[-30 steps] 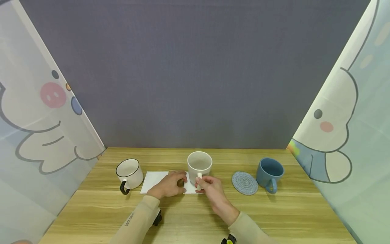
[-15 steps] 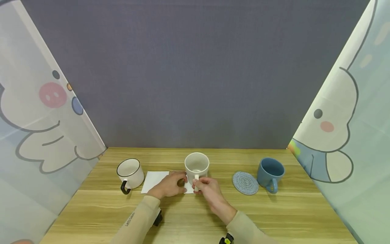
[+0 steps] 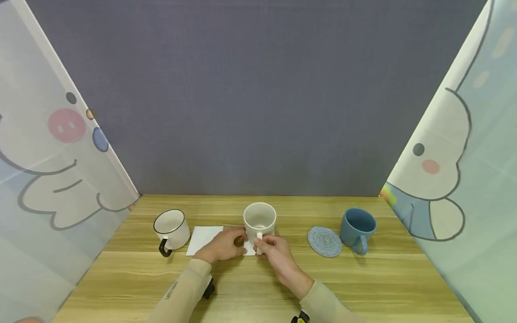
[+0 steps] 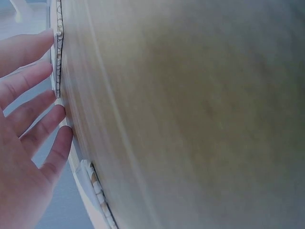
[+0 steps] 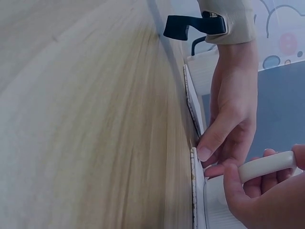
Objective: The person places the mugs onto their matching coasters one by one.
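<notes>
A cream mug (image 3: 260, 219) stands upright at the right end of a flat white coaster (image 3: 202, 240) on the wooden table (image 3: 258, 287). My right hand (image 3: 260, 242) pinches the mug's handle (image 5: 264, 167) between thumb and fingers. My left hand (image 3: 238, 237) lies on the coaster just left of the mug, with straight fingers (image 4: 33, 90) against the coaster's edge (image 4: 58, 71). In the right wrist view the left thumb (image 5: 209, 148) touches the coaster (image 5: 190, 100) beside the mug's base (image 5: 217, 205). I cannot tell whether the base touches the coaster.
A white mug with a black rim and handle (image 3: 171, 229) stands left of the coaster. To the right lie a round blue woven coaster (image 3: 324, 241) and a blue mug (image 3: 357, 226). A grey backdrop and cartoon-print side curtains close in the table.
My right hand has carried the cream mug a little to the left and down, closer to my left hand on the coaster. The left hand has stayed put.
</notes>
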### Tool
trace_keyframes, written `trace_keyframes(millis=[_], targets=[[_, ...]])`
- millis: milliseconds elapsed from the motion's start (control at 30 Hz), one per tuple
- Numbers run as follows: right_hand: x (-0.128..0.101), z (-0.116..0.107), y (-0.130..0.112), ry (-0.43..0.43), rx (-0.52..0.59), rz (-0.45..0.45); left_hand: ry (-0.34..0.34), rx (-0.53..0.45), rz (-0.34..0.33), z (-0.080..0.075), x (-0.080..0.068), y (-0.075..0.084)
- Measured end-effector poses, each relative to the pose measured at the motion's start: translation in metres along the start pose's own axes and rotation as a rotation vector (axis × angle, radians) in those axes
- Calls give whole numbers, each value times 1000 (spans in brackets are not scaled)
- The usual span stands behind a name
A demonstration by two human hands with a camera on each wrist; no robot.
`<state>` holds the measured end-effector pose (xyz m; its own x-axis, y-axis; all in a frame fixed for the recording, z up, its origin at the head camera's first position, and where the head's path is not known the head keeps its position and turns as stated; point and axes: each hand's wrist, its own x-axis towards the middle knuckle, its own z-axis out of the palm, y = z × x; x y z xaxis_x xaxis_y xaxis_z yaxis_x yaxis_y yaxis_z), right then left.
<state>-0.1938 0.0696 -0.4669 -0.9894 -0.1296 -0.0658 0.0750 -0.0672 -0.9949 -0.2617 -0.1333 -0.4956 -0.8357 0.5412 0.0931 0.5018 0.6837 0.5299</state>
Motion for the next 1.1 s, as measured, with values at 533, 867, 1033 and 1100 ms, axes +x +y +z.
trace_keyframes(millis=[533,867,1033,1100], targets=[[-2,-5,1,-29,-42,-1,-8,-13,11,0,2,1],[-6,-18,-10,-40,-188,-44,-21,-20,-22,-2,1,2],[-9,-24,-14,-46,-209,-56,-19,-19,-21,-1,1,0],[-10,-28,-16,-45,-222,-58,-20,-16,-21,-1,1,-1]])
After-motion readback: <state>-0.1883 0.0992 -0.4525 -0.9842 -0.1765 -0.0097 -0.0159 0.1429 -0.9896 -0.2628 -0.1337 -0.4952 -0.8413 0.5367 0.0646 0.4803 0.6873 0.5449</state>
